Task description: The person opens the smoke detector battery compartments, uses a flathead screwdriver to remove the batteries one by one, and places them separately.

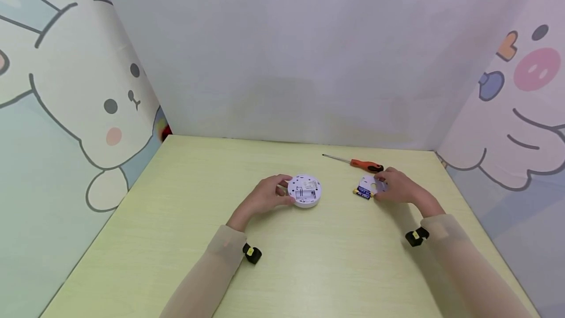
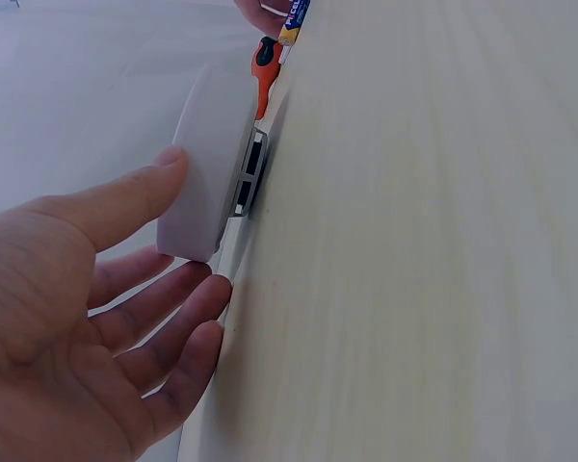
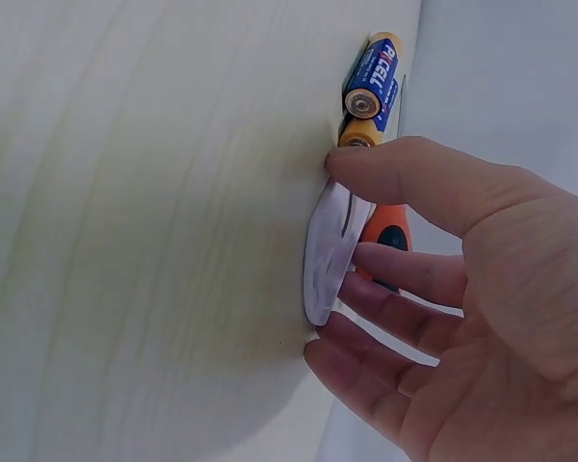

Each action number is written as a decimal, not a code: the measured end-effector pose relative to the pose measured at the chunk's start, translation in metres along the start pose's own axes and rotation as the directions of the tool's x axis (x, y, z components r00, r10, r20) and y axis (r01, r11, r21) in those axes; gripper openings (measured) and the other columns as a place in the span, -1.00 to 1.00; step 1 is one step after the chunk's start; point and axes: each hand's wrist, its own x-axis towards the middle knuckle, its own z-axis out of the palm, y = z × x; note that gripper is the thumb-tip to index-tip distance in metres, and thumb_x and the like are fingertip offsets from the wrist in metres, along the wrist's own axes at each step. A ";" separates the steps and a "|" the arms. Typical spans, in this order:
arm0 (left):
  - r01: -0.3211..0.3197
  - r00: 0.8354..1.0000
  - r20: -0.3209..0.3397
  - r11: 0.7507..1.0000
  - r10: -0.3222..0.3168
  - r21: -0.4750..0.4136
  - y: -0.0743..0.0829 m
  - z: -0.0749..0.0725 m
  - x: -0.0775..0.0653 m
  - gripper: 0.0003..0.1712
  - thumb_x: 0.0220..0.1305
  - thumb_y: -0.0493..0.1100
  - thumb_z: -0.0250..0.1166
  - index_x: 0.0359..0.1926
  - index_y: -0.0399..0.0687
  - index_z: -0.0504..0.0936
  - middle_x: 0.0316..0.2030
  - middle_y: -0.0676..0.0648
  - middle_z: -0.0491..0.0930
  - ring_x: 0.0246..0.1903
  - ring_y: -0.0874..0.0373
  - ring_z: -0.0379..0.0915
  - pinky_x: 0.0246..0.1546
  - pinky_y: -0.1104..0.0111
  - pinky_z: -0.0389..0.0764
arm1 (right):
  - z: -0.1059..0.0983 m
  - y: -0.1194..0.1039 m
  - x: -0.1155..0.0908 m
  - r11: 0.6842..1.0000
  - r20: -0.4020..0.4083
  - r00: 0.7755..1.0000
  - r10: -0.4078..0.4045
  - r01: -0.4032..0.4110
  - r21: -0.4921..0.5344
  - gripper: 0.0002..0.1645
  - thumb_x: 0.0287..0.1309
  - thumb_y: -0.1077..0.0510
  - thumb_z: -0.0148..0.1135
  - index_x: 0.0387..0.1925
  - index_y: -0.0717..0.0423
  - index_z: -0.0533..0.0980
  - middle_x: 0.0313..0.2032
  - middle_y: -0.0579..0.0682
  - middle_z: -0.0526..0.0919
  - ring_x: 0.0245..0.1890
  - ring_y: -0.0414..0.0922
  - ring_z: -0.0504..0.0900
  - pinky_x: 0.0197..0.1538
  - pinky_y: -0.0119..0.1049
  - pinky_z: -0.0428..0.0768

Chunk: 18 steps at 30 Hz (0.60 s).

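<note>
My left hand [image 1: 268, 194] holds a white round device, which looks like a smoke alarm [image 1: 304, 184], by its left edge, thumb and fingers around the rim. Its back faces up, showing a battery bay with no batteries in it. From the left wrist view, the thumb presses the side of the alarm [image 2: 204, 164]. Off to the right, my right hand [image 1: 397, 186] pinches a thin white mounting plate [image 1: 367, 180] between thumb and fingers, low at the table. Blue and yellow batteries [image 3: 373, 79] lie against the plate [image 3: 329, 252], just beyond the thumb.
Behind the plate lies a screwdriver [image 1: 366, 165] with an orange and black handle, its shaft pointing left. The pale wooden table [image 1: 185, 185] ends at a grey-white back wall [image 1: 273, 63]. Cartoon-printed panels stand on both sides.
</note>
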 end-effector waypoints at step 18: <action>-0.008 1.000 0.002 1.000 0.008 0.010 -0.001 0.000 0.000 -0.21 0.30 -0.04 0.57 0.48 -0.05 0.48 0.16 -0.09 0.65 0.00 0.12 0.61 0.14 0.15 0.64 | -0.003 0.001 0.008 1.000 0.023 1.000 0.006 -0.006 0.012 -0.21 0.10 0.00 0.58 0.21 0.45 0.56 0.02 0.33 0.62 -0.07 0.12 0.60 0.03 0.12 0.62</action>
